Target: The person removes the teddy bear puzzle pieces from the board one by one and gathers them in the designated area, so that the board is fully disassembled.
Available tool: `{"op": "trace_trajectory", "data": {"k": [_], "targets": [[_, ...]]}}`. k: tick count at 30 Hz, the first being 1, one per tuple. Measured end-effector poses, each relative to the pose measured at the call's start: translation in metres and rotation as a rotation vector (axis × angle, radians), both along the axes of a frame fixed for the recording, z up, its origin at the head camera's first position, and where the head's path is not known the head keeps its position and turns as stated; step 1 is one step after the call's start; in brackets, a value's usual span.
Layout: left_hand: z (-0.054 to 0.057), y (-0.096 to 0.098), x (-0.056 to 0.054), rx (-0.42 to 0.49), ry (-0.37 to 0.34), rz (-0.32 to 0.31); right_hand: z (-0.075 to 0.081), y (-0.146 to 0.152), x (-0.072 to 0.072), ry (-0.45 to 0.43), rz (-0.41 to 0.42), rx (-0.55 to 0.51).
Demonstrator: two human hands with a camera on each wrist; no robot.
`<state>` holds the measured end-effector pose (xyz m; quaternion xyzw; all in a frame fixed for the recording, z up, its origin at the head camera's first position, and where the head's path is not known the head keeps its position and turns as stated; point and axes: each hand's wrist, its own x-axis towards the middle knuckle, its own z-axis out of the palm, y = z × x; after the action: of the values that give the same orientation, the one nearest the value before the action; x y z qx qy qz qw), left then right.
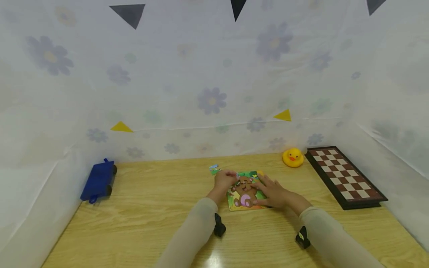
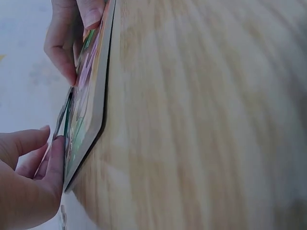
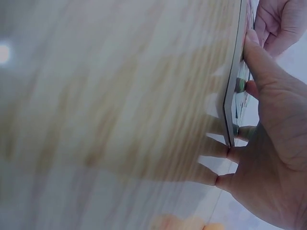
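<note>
A jigsaw puzzle with a brown bear on a green and yellow ground lies flat on the wooden table. At its upper left, my left hand pinches a thin puzzle piece, which stands tilted above the board in the left wrist view. My right hand is spread over the right side of the puzzle. In the right wrist view its thumb lies on the near edge and the other fingers reach past the far side. One loose puzzle piece lies beyond the left hand.
A yellow rubber duck sits at the back right, beside a dark-framed checkered board. On the far left is a blue toy cart with black wheels. White flowered cloth walls enclose the table.
</note>
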<state>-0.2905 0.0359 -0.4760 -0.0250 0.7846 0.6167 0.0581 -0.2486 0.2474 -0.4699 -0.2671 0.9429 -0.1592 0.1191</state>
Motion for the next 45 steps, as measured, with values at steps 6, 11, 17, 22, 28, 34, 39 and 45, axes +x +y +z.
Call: {"op": "trace_trajectory", "data": {"k": [6,11,17,22,28,34,39,45], "targets": [[-0.0025,-0.0039,-0.0032,0.047,-0.019,-0.012,0.003,-0.0031,0.0029,-0.01,-0.003,-0.005],[-0.0024,-0.0064,-0.0048,0.052,-0.02,-0.022,0.0033,-0.0038,0.0028,-0.021,-0.006,-0.003],[-0.001,-0.0026,-0.0048,0.038,0.003,0.012,0.0039,-0.0012,0.001,-0.026,-0.023,-0.04],[-0.0022,-0.0023,-0.0049,0.055,-0.009,0.013,0.0039,-0.0007,0.0016,-0.031,-0.039,-0.029],[-0.0017,-0.0032,-0.0027,0.089,-0.007,-0.004,0.0018,-0.0001,0.0015,-0.012,-0.018,-0.034],[0.0016,-0.002,-0.0009,0.066,-0.003,0.001,-0.0016,0.0016,0.0013,0.014,-0.037,-0.056],[0.0014,-0.0008,-0.0013,0.08,-0.015,0.004,-0.0022,0.0015,0.0032,0.045,-0.111,-0.004],[-0.0008,-0.0015,-0.0028,0.081,-0.025,0.015,-0.0016,0.0011,0.0104,0.108,-0.201,0.144]]}}
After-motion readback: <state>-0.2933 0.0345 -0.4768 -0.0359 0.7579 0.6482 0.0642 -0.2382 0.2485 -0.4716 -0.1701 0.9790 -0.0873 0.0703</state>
